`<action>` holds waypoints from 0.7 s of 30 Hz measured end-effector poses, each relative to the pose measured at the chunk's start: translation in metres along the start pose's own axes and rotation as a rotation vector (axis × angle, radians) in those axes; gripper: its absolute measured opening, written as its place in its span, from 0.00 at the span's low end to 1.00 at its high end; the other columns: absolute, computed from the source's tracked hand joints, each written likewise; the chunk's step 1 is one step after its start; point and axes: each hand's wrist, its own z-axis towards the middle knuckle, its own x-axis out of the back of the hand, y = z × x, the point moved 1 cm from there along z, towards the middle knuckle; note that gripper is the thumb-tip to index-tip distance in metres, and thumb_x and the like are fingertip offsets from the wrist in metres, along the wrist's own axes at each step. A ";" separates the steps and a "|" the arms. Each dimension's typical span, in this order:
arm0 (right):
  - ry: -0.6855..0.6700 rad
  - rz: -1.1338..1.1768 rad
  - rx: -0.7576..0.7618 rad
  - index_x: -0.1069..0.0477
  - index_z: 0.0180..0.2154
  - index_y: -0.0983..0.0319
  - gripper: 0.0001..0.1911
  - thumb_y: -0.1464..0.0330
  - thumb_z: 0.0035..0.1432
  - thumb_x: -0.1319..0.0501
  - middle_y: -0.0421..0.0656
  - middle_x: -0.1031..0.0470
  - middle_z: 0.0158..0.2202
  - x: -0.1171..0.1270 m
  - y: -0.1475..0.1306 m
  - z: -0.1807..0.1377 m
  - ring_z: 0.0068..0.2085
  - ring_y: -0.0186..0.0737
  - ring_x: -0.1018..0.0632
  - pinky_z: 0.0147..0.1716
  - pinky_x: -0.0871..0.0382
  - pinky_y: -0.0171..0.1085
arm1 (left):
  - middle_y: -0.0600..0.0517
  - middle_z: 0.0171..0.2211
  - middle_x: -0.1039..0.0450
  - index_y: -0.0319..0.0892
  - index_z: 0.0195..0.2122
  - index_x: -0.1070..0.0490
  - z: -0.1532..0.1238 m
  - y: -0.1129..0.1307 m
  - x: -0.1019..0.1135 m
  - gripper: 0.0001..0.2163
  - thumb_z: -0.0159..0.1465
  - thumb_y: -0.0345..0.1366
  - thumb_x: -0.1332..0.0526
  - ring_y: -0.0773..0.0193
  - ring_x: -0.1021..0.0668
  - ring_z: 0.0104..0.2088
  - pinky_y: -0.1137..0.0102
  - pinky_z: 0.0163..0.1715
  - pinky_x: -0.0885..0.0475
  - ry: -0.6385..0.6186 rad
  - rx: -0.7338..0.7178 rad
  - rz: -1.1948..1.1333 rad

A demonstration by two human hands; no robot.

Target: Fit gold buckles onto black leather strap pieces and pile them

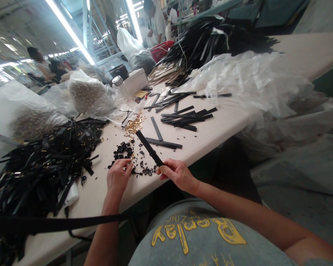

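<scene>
My right hand (176, 173) grips the lower end of a flat black strap (145, 142) between thumb and fingers. The strap points up and away to the left, and a small black loop (153, 153) sits around it. Over the table's near edge, my left hand (118, 175) has its fingers drawn together, with a small gold buckle (133, 156) at the fingertips. Just beyond that hand lies a pile of black loops (123, 149). Tiny black pieces (147, 171) are scattered between my hands. Farther back is a heap of gold buckles (134, 125).
Loose black straps (187, 117) lie beyond my right hand. A large heap of buckled straps (44, 166) covers the left side. Plastic bags (86, 92), a white box (137, 80), a big strap bundle (208, 40) and crumpled plastic sheeting (252, 77) stand farther back. People work in the background.
</scene>
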 end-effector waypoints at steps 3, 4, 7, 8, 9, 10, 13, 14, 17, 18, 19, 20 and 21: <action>-0.001 0.023 -0.010 0.26 0.31 0.64 0.19 0.53 0.58 0.38 0.42 0.23 0.30 0.000 -0.001 0.000 0.27 0.34 0.22 0.30 0.26 0.33 | 0.47 0.39 0.23 0.45 0.37 0.22 0.013 -0.004 -0.004 0.09 0.62 0.39 0.41 0.55 0.22 0.36 0.63 0.39 0.31 -0.086 -0.007 0.134; -0.001 0.029 -0.015 0.26 0.31 0.64 0.19 0.53 0.58 0.38 0.42 0.23 0.30 0.001 -0.001 0.000 0.27 0.33 0.22 0.30 0.26 0.33 | 0.47 0.39 0.23 0.46 0.37 0.22 0.017 -0.005 -0.005 0.09 0.62 0.39 0.41 0.54 0.22 0.36 0.63 0.38 0.31 -0.100 0.000 0.156; 0.002 0.050 -0.030 0.26 0.31 0.64 0.20 0.52 0.56 0.38 0.42 0.23 0.30 0.002 -0.002 0.000 0.26 0.33 0.22 0.29 0.26 0.33 | 0.46 0.38 0.23 0.45 0.37 0.22 0.027 -0.008 -0.007 0.09 0.61 0.39 0.41 0.53 0.22 0.37 0.62 0.38 0.31 -0.107 0.009 0.179; 0.002 0.055 -0.034 0.27 0.31 0.64 0.21 0.51 0.56 0.37 0.42 0.23 0.30 0.002 -0.002 0.000 0.26 0.33 0.22 0.29 0.26 0.33 | 0.46 0.37 0.23 0.45 0.37 0.22 0.030 -0.009 -0.007 0.09 0.60 0.39 0.40 0.52 0.23 0.38 0.62 0.39 0.31 -0.106 0.008 0.175; 0.001 0.059 -0.037 0.27 0.31 0.64 0.21 0.51 0.56 0.37 0.42 0.23 0.31 0.002 -0.002 -0.001 0.26 0.33 0.23 0.29 0.26 0.33 | 0.46 0.37 0.23 0.45 0.36 0.22 0.033 -0.011 -0.007 0.08 0.59 0.39 0.40 0.52 0.23 0.38 0.62 0.40 0.31 -0.106 0.007 0.161; -0.001 0.063 -0.040 0.27 0.31 0.64 0.21 0.51 0.56 0.37 0.43 0.23 0.31 0.002 -0.002 -0.001 0.26 0.32 0.23 0.29 0.26 0.33 | 0.46 0.36 0.23 0.45 0.35 0.22 0.035 -0.012 -0.006 0.08 0.59 0.38 0.39 0.52 0.23 0.38 0.62 0.40 0.31 -0.106 0.005 0.142; -0.009 0.074 -0.049 0.27 0.32 0.64 0.21 0.51 0.56 0.37 0.43 0.23 0.30 0.002 0.000 -0.001 0.25 0.32 0.23 0.28 0.26 0.33 | 0.47 0.34 0.22 0.45 0.33 0.22 0.037 -0.014 -0.004 0.07 0.58 0.38 0.39 0.52 0.22 0.37 0.61 0.41 0.30 -0.096 -0.002 0.091; -0.011 0.077 -0.052 0.27 0.31 0.64 0.21 0.51 0.56 0.38 0.43 0.22 0.30 0.002 0.000 -0.001 0.25 0.32 0.23 0.28 0.26 0.33 | 0.47 0.34 0.22 0.45 0.33 0.21 0.036 -0.013 -0.004 0.07 0.58 0.38 0.38 0.53 0.22 0.36 0.61 0.41 0.30 -0.090 0.005 0.057; -0.010 0.070 -0.065 0.28 0.31 0.64 0.20 0.52 0.57 0.38 0.42 0.22 0.29 0.001 0.002 0.000 0.24 0.32 0.23 0.26 0.27 0.32 | 0.48 0.33 0.21 0.43 0.38 0.22 0.024 -0.005 -0.007 0.11 0.57 0.42 0.36 0.56 0.21 0.33 0.63 0.37 0.28 -0.111 0.112 -0.275; -0.009 0.061 -0.069 0.28 0.30 0.63 0.19 0.53 0.57 0.38 0.42 0.22 0.28 0.001 0.003 0.001 0.24 0.32 0.23 0.26 0.27 0.32 | 0.48 0.33 0.21 0.42 0.40 0.22 0.018 0.000 -0.009 0.14 0.56 0.43 0.35 0.58 0.21 0.32 0.64 0.34 0.27 -0.132 0.166 -0.453; -0.008 0.047 -0.071 0.29 0.30 0.63 0.18 0.54 0.58 0.38 0.41 0.22 0.27 0.001 0.003 0.001 0.24 0.32 0.24 0.26 0.27 0.32 | 0.48 0.34 0.20 0.42 0.42 0.23 0.011 0.007 -0.012 0.16 0.55 0.44 0.33 0.59 0.20 0.32 0.66 0.33 0.26 -0.155 0.212 -0.627; -0.009 0.026 -0.068 0.29 0.29 0.63 0.17 0.55 0.58 0.38 0.41 0.23 0.26 0.001 0.003 0.001 0.24 0.32 0.24 0.26 0.27 0.32 | 0.48 0.34 0.20 0.41 0.43 0.24 0.005 0.015 -0.015 0.18 0.54 0.44 0.32 0.60 0.20 0.32 0.67 0.32 0.26 -0.176 0.241 -0.770; -0.012 0.001 -0.063 0.30 0.29 0.63 0.17 0.56 0.59 0.39 0.40 0.23 0.26 0.000 0.003 0.002 0.24 0.32 0.24 0.26 0.27 0.32 | 0.48 0.35 0.20 0.40 0.44 0.25 -0.002 0.023 -0.018 0.19 0.54 0.43 0.32 0.60 0.19 0.32 0.68 0.31 0.26 -0.191 0.251 -0.875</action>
